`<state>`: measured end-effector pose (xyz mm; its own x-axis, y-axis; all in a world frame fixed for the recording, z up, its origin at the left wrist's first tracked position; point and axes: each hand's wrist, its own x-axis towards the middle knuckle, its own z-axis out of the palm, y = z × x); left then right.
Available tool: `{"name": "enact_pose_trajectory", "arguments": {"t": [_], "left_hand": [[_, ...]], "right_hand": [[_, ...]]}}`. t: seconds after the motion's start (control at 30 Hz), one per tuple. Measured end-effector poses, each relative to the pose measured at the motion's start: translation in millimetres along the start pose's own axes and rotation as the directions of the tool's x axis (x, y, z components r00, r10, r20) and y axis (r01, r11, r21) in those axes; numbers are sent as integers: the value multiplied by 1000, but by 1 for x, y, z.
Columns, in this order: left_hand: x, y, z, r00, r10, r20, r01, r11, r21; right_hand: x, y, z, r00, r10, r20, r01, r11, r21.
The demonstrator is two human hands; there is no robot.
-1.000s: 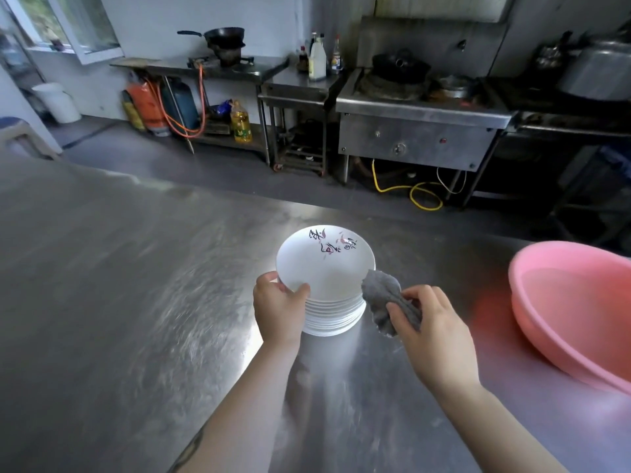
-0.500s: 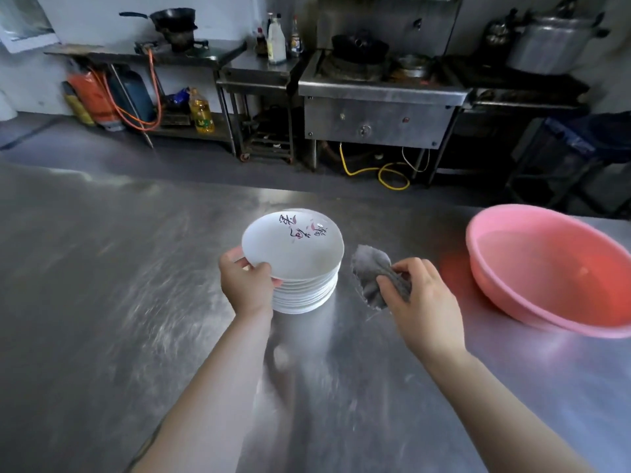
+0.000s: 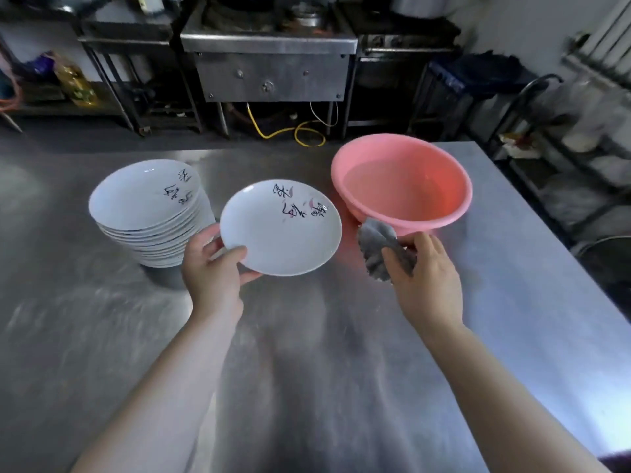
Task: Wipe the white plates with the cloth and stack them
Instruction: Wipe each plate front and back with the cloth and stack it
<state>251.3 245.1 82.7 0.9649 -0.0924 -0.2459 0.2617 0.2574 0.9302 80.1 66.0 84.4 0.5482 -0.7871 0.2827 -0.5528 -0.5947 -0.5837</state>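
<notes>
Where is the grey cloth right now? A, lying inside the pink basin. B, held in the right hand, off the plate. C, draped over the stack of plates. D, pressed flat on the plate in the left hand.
B: the right hand grips the grey cloth in front of the pink basin, apart from the plate that the left hand holds.

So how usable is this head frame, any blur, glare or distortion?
Head view: wide-angle bending at the edges; steel table streaked with soft glare; background stove dim and soft; held plate, cloth and pink basin readable, with slight blur on the forearms.
</notes>
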Motion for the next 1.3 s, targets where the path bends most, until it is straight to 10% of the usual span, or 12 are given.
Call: {"name": "enact_pose_trajectory", "arguments": {"t": [0.57,1.3], "left_hand": [[-227,-176,88,970,-218,-106,230,966,118],[-208,-202,62,994,-71,86,-19,656,754]], "right_hand": [[-26,214,-98,970,-61,237,38,994,102],[-73,185,-17,714,-345,609,383,921,73]]}}
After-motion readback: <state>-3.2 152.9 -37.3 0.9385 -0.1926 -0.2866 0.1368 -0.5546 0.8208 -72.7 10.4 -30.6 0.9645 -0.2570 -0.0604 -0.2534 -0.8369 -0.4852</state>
